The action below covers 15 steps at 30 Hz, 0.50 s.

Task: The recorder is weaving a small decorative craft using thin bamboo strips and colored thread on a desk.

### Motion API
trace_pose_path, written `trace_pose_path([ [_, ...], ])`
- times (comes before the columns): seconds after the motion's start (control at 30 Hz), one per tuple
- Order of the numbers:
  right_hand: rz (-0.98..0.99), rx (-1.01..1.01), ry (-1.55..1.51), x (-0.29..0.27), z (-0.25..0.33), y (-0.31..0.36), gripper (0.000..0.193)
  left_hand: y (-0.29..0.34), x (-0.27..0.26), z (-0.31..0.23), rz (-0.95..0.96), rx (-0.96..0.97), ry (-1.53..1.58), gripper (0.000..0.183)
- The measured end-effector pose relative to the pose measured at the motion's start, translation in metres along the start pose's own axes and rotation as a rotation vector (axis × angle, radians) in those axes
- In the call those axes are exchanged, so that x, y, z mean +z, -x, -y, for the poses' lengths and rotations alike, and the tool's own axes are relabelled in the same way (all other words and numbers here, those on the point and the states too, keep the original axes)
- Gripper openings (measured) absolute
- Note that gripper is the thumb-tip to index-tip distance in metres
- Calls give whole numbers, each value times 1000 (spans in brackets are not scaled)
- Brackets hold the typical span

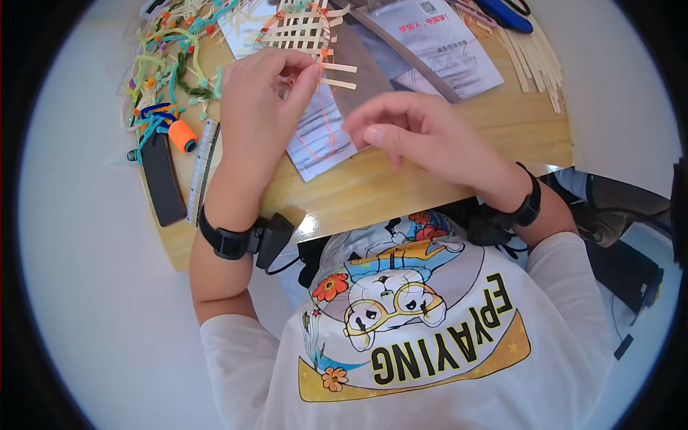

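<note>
My left hand [261, 97] is closed, thumb and forefinger pinching the lower edge of a woven piece of pale flat strips [304, 30]. Orange thread [325, 111] is tied at that edge and trails down over a printed sheet [315, 147]. Two strip ends [340, 68] stick out to the right of my left fingertips. To the right of the thread hovers my right hand [430, 136], its fingers loosely curved and apart, slightly blurred. I see nothing held in it.
Tangled colourful pipe cleaners and beads [175, 64] lie at the left, with an orange thread spool [183, 135], a dark slim case [162, 179] and a clear ruler [203, 170]. Loose pale strips [534, 57] and a blue-handled tool [505, 13] are at the far right.
</note>
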State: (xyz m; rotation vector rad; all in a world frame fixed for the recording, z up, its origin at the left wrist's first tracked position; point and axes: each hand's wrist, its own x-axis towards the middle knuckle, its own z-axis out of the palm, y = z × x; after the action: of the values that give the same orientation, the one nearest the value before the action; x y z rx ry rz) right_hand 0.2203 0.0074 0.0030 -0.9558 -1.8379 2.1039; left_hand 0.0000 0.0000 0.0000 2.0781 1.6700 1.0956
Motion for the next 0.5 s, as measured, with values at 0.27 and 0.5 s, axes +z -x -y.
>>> trace_pose_path([
  [0.27,-185,-221,-513,29,-5,-33,44,2,0,-1,-67,84,-108,9],
  [0.5,-51,-186,-333,24,-13,-27,21,4,0,0,-68,65,-87,11],
])
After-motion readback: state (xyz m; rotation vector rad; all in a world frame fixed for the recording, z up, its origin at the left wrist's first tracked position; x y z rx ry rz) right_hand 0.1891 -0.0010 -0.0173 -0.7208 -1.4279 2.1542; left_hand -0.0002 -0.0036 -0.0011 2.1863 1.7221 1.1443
